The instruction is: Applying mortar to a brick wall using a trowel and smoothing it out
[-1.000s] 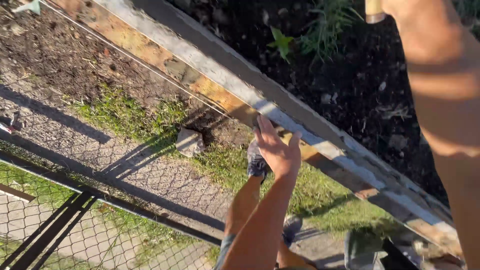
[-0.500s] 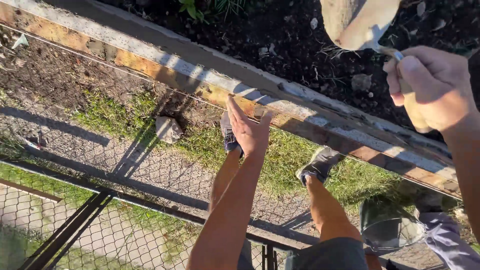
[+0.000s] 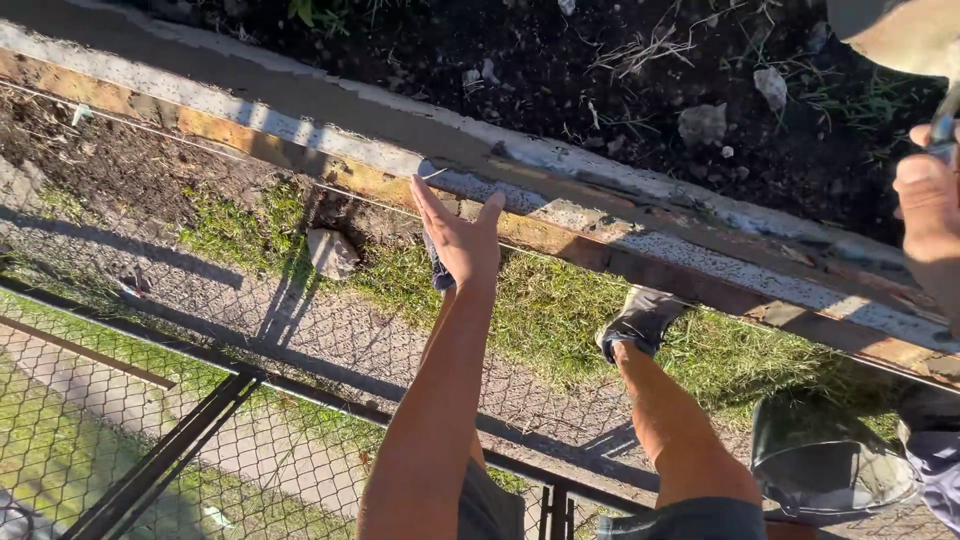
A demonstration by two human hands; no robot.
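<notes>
Weathered wooden beam (image 3: 640,215), peeling white paint, left hand (image 3: 460,240) above

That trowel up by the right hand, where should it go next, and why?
Probably down onto the wooden edging board, just ahead of the left hand. The right hand grips the trowel up over the dark soil bed, apart from the board, while the left hand is open and flat close by a stretch with patchy, flaking grey coating.
</notes>
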